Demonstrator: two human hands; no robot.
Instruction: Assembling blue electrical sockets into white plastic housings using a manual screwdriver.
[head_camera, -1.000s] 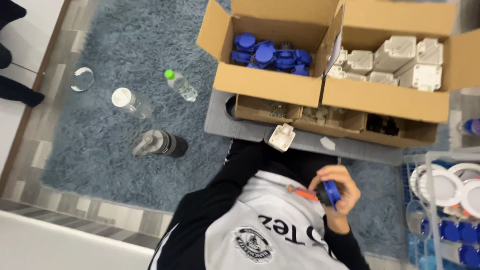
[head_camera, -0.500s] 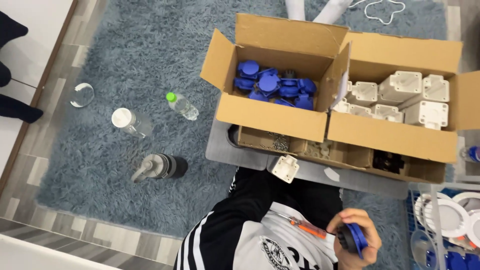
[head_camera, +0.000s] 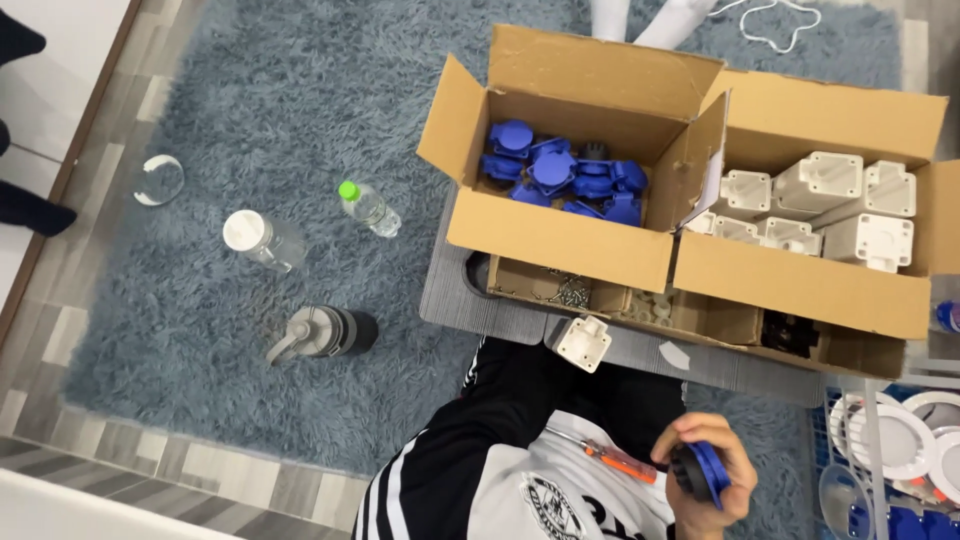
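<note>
Head view looks down on a seated person whose one visible hand (head_camera: 712, 480), low at the right, curls around a blue round part (head_camera: 703, 472) with a dark core, fingers wrapped over its rim. Which hand it is cannot be told for sure; by its place it reads as the right. The other hand is out of view. An orange-handled screwdriver (head_camera: 618, 460) lies across the lap just beside that hand.

Ahead, on a grey board (head_camera: 480, 305), stand two open cartons. The left carton (head_camera: 556, 240) holds a heap of blue parts (head_camera: 560, 180); the right carton (head_camera: 800, 285) holds white housings (head_camera: 820, 205). A shallow tray (head_camera: 700, 320) in front carries screws and small bits. One white housing (head_camera: 583, 343) sits alone at the board's near edge, close to the person's knees.

As a judgement, the work looks early or mid-way: both cartons remain well filled, only one blue part is in hand, and the single housing is apart from it, not yet joined.

Three bottles (head_camera: 300, 250) lie well apart on the rug (head_camera: 250, 120) to the left.
</note>
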